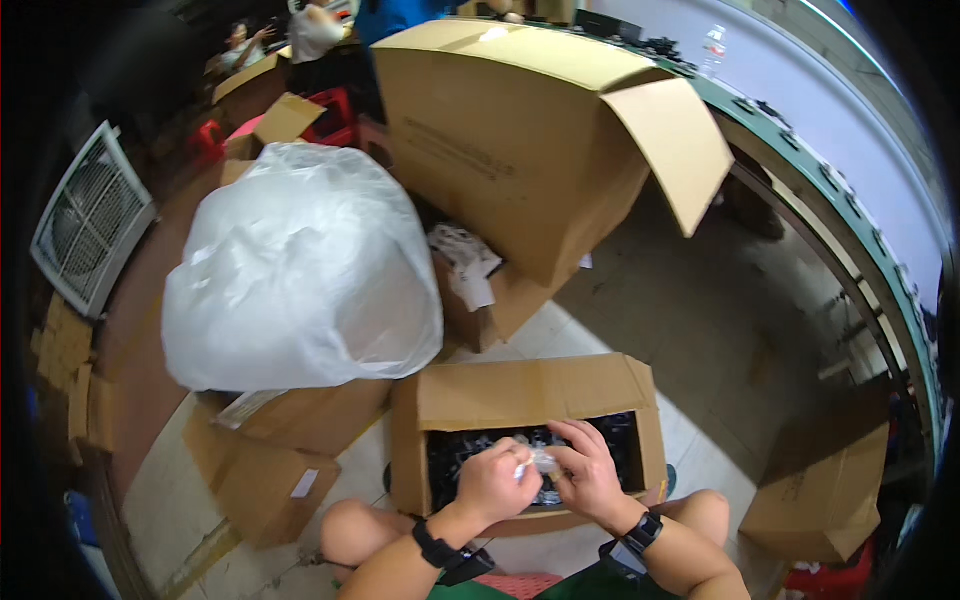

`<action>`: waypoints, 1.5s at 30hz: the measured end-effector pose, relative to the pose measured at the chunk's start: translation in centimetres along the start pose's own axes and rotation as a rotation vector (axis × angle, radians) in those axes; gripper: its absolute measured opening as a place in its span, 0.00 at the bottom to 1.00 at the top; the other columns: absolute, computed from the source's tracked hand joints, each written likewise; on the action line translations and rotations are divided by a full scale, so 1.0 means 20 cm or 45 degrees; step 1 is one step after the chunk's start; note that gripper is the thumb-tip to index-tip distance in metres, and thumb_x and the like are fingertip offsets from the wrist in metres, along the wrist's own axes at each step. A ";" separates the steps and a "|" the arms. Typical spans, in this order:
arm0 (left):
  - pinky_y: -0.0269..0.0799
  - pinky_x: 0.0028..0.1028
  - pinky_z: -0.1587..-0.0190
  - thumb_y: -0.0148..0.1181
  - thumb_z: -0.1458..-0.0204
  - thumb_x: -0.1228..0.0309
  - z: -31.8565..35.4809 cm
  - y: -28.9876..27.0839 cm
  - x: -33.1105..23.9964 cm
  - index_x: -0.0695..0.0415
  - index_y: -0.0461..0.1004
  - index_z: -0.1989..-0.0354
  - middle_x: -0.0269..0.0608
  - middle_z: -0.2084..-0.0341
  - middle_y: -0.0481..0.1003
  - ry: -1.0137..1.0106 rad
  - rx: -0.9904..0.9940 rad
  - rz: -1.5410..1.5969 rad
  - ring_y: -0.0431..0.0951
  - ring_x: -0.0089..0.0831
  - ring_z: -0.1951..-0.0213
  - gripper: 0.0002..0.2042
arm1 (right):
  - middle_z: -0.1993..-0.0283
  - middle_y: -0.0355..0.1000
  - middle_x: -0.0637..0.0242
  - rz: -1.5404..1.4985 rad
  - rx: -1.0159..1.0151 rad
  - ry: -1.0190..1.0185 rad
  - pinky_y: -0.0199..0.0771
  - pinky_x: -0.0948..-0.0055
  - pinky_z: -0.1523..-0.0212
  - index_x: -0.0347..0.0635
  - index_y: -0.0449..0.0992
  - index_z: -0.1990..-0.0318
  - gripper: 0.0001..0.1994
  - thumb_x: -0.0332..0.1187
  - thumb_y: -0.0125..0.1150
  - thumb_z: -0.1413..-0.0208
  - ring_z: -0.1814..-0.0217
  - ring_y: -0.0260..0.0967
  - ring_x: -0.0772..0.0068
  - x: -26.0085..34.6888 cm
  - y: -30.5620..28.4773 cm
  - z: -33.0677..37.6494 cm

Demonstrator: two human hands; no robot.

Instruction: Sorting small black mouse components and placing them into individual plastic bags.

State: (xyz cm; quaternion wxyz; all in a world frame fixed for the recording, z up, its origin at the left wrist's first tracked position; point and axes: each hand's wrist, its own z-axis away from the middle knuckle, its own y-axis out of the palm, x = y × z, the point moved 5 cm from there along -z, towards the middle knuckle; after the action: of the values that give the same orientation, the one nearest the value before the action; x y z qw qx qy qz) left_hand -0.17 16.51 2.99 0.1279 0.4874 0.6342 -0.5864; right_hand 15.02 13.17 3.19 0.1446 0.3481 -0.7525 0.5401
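Over an open cardboard box (505, 385) in front of me, my left hand (496, 482) and my right hand (590, 470) meet with bent fingers. Between their fingertips they pinch a small clear plastic bag (544, 461); what it may contain is too small to make out. Inside the box lie many dark, shiny pieces (452, 450), seemingly in clear wrapping, partly covered by my hands. The box sits between my knees.
A large translucent plastic bag (300, 270) bulges from a carton at left. Beyond stands a tall open carton (500, 140) with a flap sticking out right. A closed carton (825, 480) is at right, a long green bench (830, 185) curves behind, and a fan (92, 220) stands far left.
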 end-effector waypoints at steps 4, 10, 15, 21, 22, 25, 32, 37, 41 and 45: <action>0.73 0.39 0.72 0.60 0.56 0.74 -0.04 -0.03 -0.04 0.59 0.72 0.76 0.48 0.75 0.74 0.032 -0.058 0.116 0.76 0.49 0.74 0.04 | 0.42 0.71 0.55 0.028 0.071 -0.016 0.62 0.49 0.36 0.39 0.79 0.62 0.13 0.24 0.63 0.61 0.37 0.65 0.47 -0.03 0.05 0.04; 0.66 0.34 0.71 0.56 0.51 0.79 -0.05 -0.07 -0.03 0.63 0.68 0.75 0.45 0.78 0.69 0.087 -0.139 0.235 0.70 0.40 0.75 0.04 | 0.46 0.72 0.51 -0.666 0.080 0.243 0.71 0.61 0.47 0.37 0.71 0.55 0.11 0.26 0.58 0.46 0.45 0.70 0.51 -0.10 0.16 0.02; 0.68 0.36 0.63 0.55 0.45 0.74 -0.04 0.04 -0.07 0.63 0.69 0.66 0.50 0.69 0.71 0.146 -0.176 0.174 0.72 0.44 0.68 0.05 | 0.55 0.68 0.73 -1.765 0.283 0.548 0.70 0.77 0.55 0.41 0.66 0.47 0.11 0.30 0.54 0.34 0.53 0.64 0.84 -0.11 0.23 0.12; 0.62 0.49 0.45 0.50 0.39 0.60 0.08 0.06 -0.02 0.66 0.61 0.41 0.62 0.49 0.66 0.431 -0.074 0.091 0.67 0.56 0.50 0.24 | 0.43 0.66 0.71 -1.880 0.154 0.575 0.66 0.72 0.39 0.42 0.60 0.37 0.25 0.33 0.62 0.38 0.41 0.62 0.80 -0.01 0.29 0.08; 0.61 0.51 0.42 0.53 0.41 0.57 0.09 0.11 -0.04 0.67 0.60 0.39 0.64 0.46 0.65 0.466 0.030 0.016 0.67 0.60 0.46 0.29 | 0.43 0.66 0.70 -1.898 0.128 0.694 0.67 0.70 0.39 0.42 0.61 0.37 0.26 0.32 0.64 0.40 0.40 0.63 0.78 -0.06 0.29 0.12; 0.70 0.47 0.44 0.64 0.48 0.57 0.04 0.20 -0.10 0.70 0.62 0.40 0.68 0.44 0.66 0.348 0.041 0.124 0.71 0.63 0.45 0.33 | 0.45 0.69 0.67 -1.891 0.007 0.989 0.74 0.72 0.46 0.42 0.63 0.38 0.23 0.27 0.61 0.39 0.46 0.69 0.76 -0.16 0.20 0.17; 0.78 0.36 0.69 0.64 0.50 0.62 -0.04 -0.01 -0.04 0.62 0.76 0.59 0.49 0.67 0.79 0.068 -0.098 -0.021 0.81 0.46 0.69 0.16 | 0.57 0.75 0.65 -1.136 0.463 0.894 0.74 0.71 0.52 0.38 0.74 0.50 0.17 0.22 0.61 0.49 0.54 0.73 0.74 -0.18 0.22 0.16; 0.75 0.34 0.59 0.68 0.52 0.66 -0.09 -0.05 -0.01 0.63 0.76 0.59 0.50 0.64 0.77 0.000 -0.185 0.227 0.79 0.44 0.64 0.16 | 0.57 0.77 0.61 -0.792 0.709 0.296 0.74 0.65 0.51 0.38 0.77 0.56 0.17 0.20 0.64 0.57 0.53 0.75 0.59 -0.04 0.14 0.09; 0.72 0.32 0.47 0.68 0.47 0.60 0.03 0.17 0.02 0.65 0.69 0.41 0.53 0.50 0.75 -0.280 0.302 0.744 0.76 0.36 0.49 0.29 | 0.50 0.71 0.59 -0.839 0.365 0.182 0.72 0.67 0.48 0.41 0.80 0.60 0.15 0.19 0.69 0.58 0.50 0.72 0.59 -0.07 0.08 0.04; 0.74 0.31 0.52 0.64 0.48 0.69 0.06 0.24 0.14 0.66 0.67 0.39 0.47 0.56 0.78 -0.497 0.347 0.986 0.78 0.28 0.56 0.27 | 0.52 0.71 0.59 -0.669 0.236 0.200 0.74 0.68 0.53 0.41 0.79 0.55 0.17 0.19 0.67 0.56 0.53 0.72 0.63 -0.02 0.11 0.03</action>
State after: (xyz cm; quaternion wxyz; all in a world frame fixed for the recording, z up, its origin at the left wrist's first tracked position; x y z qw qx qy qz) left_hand 1.56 16.02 -2.38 0.3896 0.5813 0.2863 -0.6545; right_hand 13.96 13.18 1.12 0.3049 0.4999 -0.5706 0.5758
